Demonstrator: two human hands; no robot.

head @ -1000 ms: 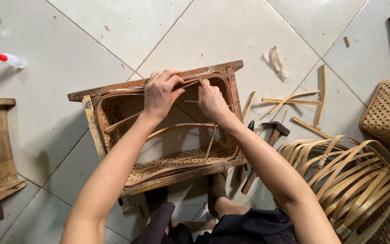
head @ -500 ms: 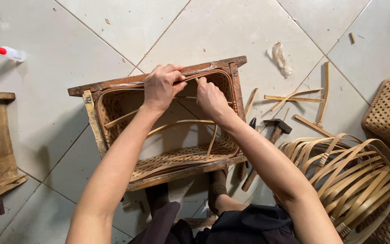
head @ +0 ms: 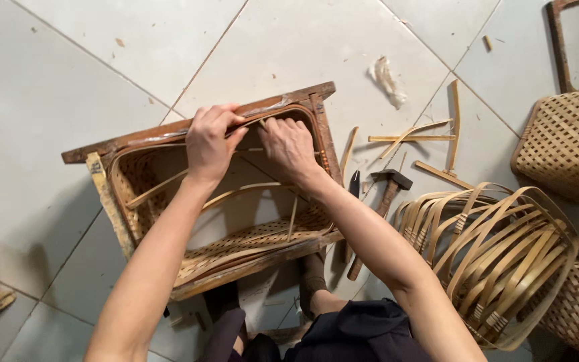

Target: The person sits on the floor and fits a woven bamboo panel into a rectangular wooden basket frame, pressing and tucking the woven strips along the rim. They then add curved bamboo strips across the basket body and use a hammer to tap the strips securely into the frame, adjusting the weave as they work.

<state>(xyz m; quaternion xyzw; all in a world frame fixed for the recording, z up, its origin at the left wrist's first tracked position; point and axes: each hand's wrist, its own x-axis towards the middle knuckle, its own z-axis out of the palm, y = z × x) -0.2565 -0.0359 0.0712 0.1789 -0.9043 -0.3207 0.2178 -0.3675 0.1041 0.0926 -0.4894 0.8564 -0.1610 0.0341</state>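
Rectangular woven bamboo basket [head: 236,221] seated in a brown wooden frame [head: 169,131] on the tiled floor [head: 68,74]: likely light, springy and splinter-prone, best gripped at the stiff rim, where left hand [head: 210,137] and right hand [head: 291,144] pinch closed on a thin bamboo rim strip [head: 263,119].

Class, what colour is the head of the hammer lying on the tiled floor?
Black, seen in the head view: the hammer has a dark head on a brown wooden handle.

1. Left hand [head: 210,137] and right hand [head: 289,144] grip the far rim of a woven basket [head: 236,245] inside a wooden frame [head: 169,131].
2. Hammer [head: 380,201] lies beside it, right.
3. Strip bundle [head: 490,255] further right.
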